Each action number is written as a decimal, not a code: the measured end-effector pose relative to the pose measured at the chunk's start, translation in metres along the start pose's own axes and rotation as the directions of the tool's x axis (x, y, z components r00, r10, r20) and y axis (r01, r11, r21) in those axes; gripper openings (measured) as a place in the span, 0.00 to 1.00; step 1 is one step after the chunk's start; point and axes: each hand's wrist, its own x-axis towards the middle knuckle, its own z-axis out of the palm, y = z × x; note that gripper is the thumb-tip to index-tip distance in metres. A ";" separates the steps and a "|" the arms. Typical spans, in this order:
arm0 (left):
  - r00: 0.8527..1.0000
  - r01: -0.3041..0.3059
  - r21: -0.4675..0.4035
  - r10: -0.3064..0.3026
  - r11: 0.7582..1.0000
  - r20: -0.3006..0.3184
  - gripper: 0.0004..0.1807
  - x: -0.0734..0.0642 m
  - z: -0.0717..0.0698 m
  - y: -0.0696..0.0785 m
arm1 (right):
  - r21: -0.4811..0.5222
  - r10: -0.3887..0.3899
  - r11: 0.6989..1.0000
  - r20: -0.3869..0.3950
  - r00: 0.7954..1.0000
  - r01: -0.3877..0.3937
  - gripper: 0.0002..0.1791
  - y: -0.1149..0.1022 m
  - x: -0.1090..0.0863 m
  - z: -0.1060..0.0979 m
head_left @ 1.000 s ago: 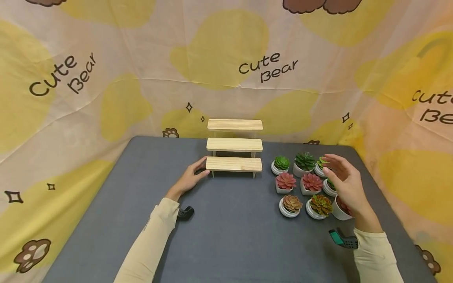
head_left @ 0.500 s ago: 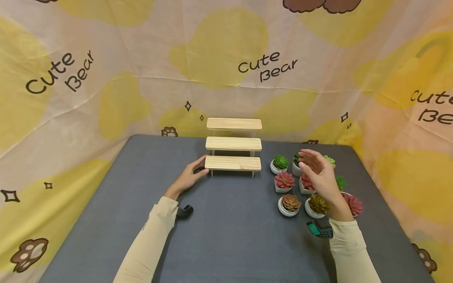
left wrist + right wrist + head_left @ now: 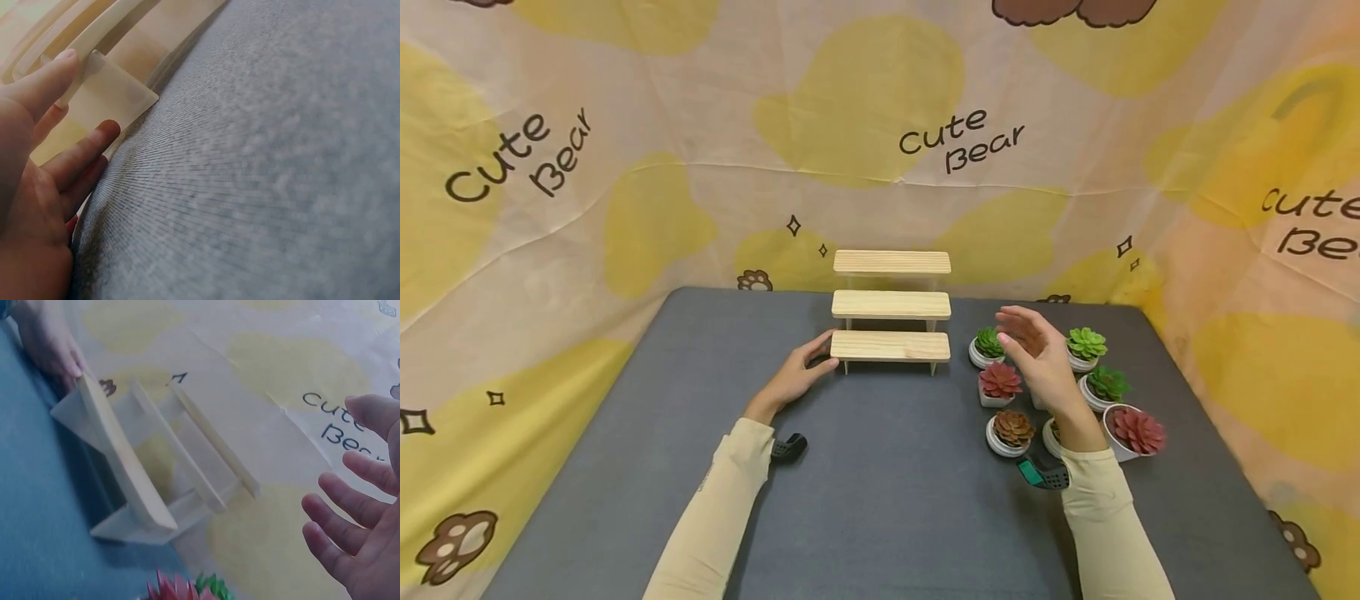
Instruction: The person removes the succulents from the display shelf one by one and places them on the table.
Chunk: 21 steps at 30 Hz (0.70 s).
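A three-tier stand with pale wooden shelves and clear side panels stands at the back middle of the table. My left hand touches the left end of its lowest shelf, thumb in front, fingers extended along the side panel. My right hand hovers over the potted succulents, fingers spread and slightly bent, holding nothing. Near it are a green succulent, a pink succulent and a brown succulent. The hand and forearm hide other pots behind them.
Right of my right arm stand a bright green succulent, another green succulent and a dark pink succulent in white pots. A printed cloth hangs behind the grey table and along both its sides.
My right hand has moved left across the succulents, uncovering the pots on the right and covering those in the middle. The left hand stays at the stand.
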 end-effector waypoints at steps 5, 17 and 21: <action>1.000 0.000 -0.006 0.000 1.000 0.004 0.37 -0.001 -0.003 0.002 | -0.002 0.004 1.000 -0.001 1.000 -0.004 0.23 -0.001 0.008 0.014; 1.000 0.007 0.000 -0.007 1.000 -0.016 0.37 -0.005 -0.003 0.002 | -0.065 0.021 0.998 0.019 1.000 -0.020 0.23 0.001 0.016 0.034; 0.999 0.025 -0.031 -0.026 0.999 -0.023 0.38 -0.008 -0.006 0.010 | -0.051 0.029 0.998 0.031 0.999 -0.028 0.23 -0.001 0.013 0.039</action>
